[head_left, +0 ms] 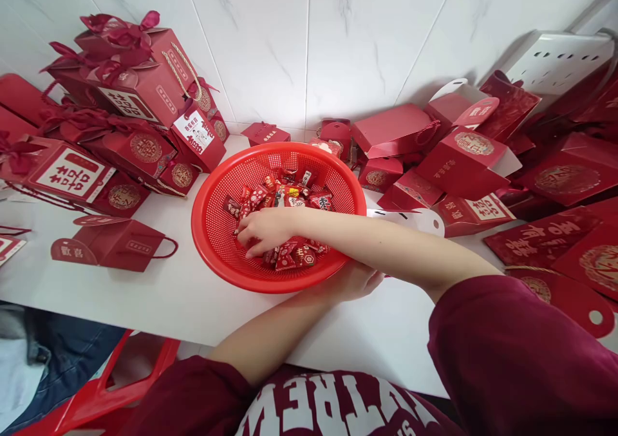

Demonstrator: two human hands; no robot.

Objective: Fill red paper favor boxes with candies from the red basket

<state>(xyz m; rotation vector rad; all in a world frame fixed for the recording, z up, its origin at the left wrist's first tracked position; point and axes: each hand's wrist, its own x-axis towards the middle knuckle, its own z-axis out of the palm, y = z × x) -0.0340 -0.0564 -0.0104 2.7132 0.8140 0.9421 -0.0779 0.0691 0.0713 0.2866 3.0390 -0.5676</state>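
My right hand (268, 230) reaches into a red plastic basket (207, 255), its fingers bent down among small wrapped candies (294, 255). Whether a candy is between those fingertips is hidden. My arms cross, the right forearm lying over the basket's rim and above my left hand (355, 283). The left hand is at the basket's right front edge with curled fingers, partly covered by the forearm. A bit of red shows beside its fingertips; what it grips is hidden. Just beyond the forearm juts a white flap (420, 220) with a round hole.
Red gift boxes with ribbons (130, 88) are stacked at the left. A single red box (120, 243) with a cord handle lies before them. Several more boxes (463, 165) crowd the right, near a white slotted device (562, 59). A red stool (111, 384) stands below the white table (193, 313).
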